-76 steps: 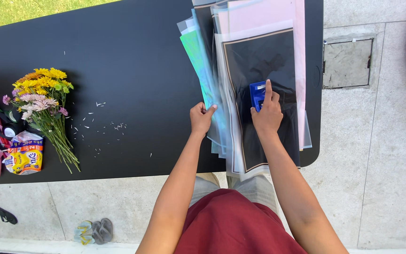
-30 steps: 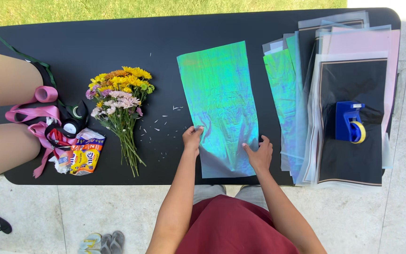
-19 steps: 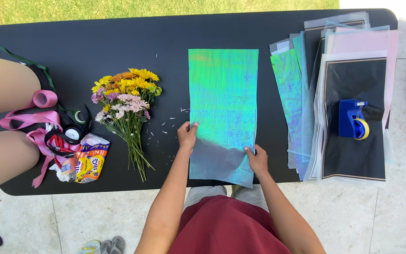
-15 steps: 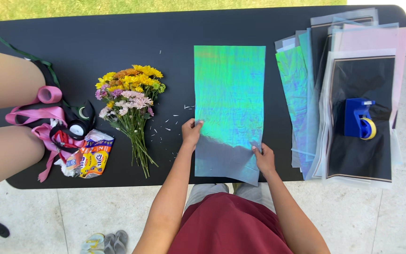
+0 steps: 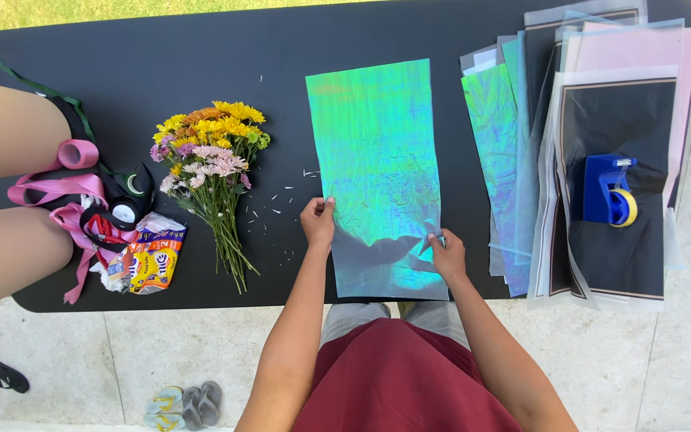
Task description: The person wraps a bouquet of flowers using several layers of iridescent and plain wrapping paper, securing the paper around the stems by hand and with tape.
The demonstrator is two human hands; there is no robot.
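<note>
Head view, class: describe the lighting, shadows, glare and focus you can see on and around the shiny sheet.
Head view: hard daylight; the iridescent sheet glares green and blue; a dark shadow crosses its near end between the left hand and right hand; the flowers and black table look sharp, without blur.

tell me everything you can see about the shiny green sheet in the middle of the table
The iridescent green-blue rectangular film sheet looks thin, glossy and faintly crinkled. It lies flat, long side running away from the person, on the black table, its near part looking dark and see-through. The left hand holds its left edge and the right hand its right edge, both near the bottom.
</note>
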